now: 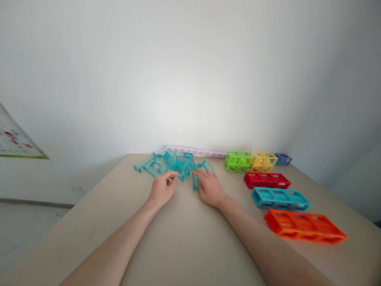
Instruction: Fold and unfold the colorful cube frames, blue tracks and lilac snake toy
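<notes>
A loose pile of see-through teal plastic track pieces lies toward the back of the table, some curved and some straight. My left hand is at the pile's near edge, its fingers curled and thumb close to the index finger. Whatever may be between those fingertips is too small to make out. On the pile's right side, my right hand has its fingers stretched out over a straight teal piece and partly covers it. A curved teal piece shows just beyond those fingers.
Along the table's right side are open-frame block rows: green, yellow, blue, red, light blue and orange. A patterned strip runs along the wall behind the pile.
</notes>
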A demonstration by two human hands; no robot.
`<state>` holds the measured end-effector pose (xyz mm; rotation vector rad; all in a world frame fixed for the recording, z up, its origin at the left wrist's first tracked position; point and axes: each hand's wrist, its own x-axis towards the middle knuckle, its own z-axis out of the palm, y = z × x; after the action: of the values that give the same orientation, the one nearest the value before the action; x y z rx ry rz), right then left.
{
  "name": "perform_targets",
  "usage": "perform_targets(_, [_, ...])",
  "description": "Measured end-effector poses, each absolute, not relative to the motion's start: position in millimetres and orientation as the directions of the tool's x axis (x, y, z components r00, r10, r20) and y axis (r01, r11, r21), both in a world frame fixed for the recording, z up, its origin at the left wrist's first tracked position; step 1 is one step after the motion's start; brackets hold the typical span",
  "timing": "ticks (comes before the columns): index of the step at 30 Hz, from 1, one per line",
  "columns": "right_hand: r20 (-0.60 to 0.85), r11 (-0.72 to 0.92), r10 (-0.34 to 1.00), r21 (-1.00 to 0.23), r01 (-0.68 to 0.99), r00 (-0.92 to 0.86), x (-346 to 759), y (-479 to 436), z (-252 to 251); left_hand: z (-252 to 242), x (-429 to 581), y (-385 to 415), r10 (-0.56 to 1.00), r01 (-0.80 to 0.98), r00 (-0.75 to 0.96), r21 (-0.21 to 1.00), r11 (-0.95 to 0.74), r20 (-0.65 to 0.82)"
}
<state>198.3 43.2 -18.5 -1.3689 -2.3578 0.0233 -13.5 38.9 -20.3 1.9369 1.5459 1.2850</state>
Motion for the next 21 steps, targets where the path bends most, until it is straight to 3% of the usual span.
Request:
perform_targets(3, [0.356, 0.528, 0.828, -0.237, 0.815, -0.433, 199, 44, -20, -18, -34, 50, 0.79, 0.667, -0.245, 0.689, -0.284, 0.562])
perform_targets(6, [0.377, 0.529, 0.825, -0.254, 0.81, -0.421, 200, 46, -22, -21, -67, 65, 0.664, 0.77, -0.457, 0.637, -0.037, 0.592])
perform_targets(9, [0.385, 0.518, 0.83, -0.265, 0.814, -0.403, 201, 48, -23, -28, -94, 78, 0.712, 0.829, -0.456, 0.547, 0.121, 0.534])
perform_targets(15, [0.382, 0.457, 0.862, -0.298, 0.838, -0.335, 204, 44, -15, -37, -103, 84, 0.819, 0.889, -0.369, 0.424, 0.173, 0.44])
perform_targets(21, [0.374, 0.338, 0.907, -0.369, 0.866, -0.194, 200, 37, -10, -38, -103, 81, 0.807, 0.878, -0.436, 0.386, 0.284, 0.398])
